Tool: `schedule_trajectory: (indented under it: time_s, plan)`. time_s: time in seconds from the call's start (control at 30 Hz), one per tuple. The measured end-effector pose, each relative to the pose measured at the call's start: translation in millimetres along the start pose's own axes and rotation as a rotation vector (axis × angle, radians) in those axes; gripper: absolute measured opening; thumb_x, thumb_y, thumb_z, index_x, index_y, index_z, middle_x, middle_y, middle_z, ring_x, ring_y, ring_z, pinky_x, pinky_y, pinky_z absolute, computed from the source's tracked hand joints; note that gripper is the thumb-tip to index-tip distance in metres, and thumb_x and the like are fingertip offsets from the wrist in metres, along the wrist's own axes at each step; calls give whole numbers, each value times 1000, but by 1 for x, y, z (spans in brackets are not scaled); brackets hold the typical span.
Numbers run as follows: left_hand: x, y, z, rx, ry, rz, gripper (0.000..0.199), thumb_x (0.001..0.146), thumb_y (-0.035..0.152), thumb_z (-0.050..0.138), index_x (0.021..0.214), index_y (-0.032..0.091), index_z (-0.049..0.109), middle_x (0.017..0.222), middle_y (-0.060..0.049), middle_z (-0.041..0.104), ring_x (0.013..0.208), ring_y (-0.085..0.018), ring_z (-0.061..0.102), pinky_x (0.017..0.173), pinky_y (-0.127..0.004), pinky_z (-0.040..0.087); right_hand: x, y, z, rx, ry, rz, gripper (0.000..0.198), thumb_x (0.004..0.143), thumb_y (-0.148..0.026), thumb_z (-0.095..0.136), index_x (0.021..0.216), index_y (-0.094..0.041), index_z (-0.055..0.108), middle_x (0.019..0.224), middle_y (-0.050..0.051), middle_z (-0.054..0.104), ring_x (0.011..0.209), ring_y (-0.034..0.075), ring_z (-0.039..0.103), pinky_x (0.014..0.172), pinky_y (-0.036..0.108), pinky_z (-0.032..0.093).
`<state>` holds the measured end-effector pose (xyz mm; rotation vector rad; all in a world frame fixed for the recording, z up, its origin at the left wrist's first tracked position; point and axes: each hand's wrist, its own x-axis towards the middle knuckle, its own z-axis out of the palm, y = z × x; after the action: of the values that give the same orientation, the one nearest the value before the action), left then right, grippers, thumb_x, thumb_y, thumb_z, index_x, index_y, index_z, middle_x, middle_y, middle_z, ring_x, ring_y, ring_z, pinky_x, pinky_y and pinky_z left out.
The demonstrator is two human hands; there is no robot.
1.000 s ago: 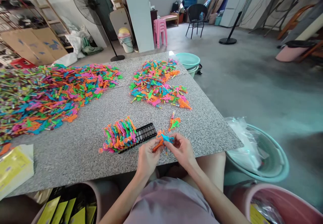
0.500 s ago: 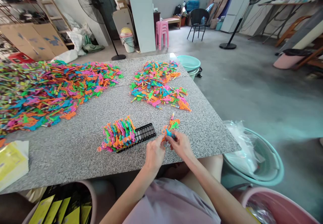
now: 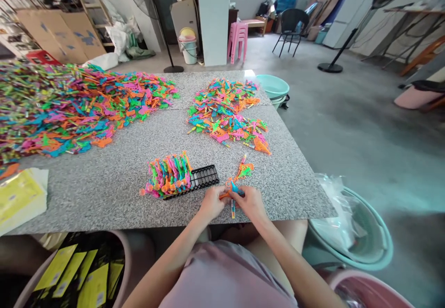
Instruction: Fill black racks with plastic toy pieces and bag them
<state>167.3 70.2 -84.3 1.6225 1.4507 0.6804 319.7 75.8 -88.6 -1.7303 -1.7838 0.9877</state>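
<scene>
My left hand (image 3: 212,202) is closed, its fingertips pinching an orange plastic piece (image 3: 225,196) at the table's near edge. Opposite it, my right hand (image 3: 253,203) grips a blue plastic toy piece (image 3: 236,188). The two pieces meet between my fingertips, and a small striped tube (image 3: 233,211) points down beneath them; the exact joint is hidden. Just beyond lies an orange and green toy piece (image 3: 245,171) with a pinkish tube. To the left, a black lattice rack (image 3: 206,177) holds a tight row of colourful toy pieces (image 3: 169,173), standing close together.
Large heaps of similar pieces (image 3: 86,109) (image 3: 225,109) cover the table's left and far middle. A stack of yellow-and-white cards (image 3: 26,197) sits at left. Below are a bin of yellow packets (image 3: 66,271), a green basket (image 3: 385,248) with plastic bags and a pink tub (image 3: 368,280).
My hands have turned the held pieces, so the striped tube now shows pointing down below my fingers. The camera view has shifted, moving the scene slightly right.
</scene>
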Motion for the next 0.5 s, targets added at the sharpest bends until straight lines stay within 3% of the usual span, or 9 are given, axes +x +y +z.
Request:
schedule_trajectory:
  time_s: [0.13, 0.27, 0.37, 0.5]
  plan:
    - [-5, -4, 13, -36, 73, -68, 8, 86, 20, 64, 85, 14, 68, 76, -1, 69, 74, -16, 66, 73, -32, 52, 7, -5, 3, -197, 64, -25, 29, 81, -29, 65, 55, -20, 54, 51, 1, 59, 49, 13, 53, 49, 24, 27]
    - [-5, -4, 18, -90, 88, -88, 21, 92, 33, 62, 84, 14, 64, 81, 0, 67, 77, -15, 64, 79, -36, 53, 10, -13, 3, -183, 32, 66, 34, 80, -28, 67, 52, -21, 48, 50, 0, 56, 49, 13, 52, 49, 24, 27]
    - [-1, -7, 13, -179, 55, -77, 18, 88, 30, 65, 82, 14, 65, 78, 0, 67, 75, -15, 64, 77, -35, 53, 8, -14, 1, 64, -85, 145, 34, 83, -30, 63, 55, -21, 47, 48, -2, 55, 48, 13, 56, 49, 22, 36]
    - [3, -6, 8, -368, -5, -41, 4, 78, 18, 66, 79, 15, 68, 74, -1, 70, 78, -19, 67, 75, -31, 53, 1, -12, -2, 610, -205, 238, 20, 88, -36, 55, 75, -21, 55, 62, 0, 67, 54, 15, 65, 52, 26, 52]
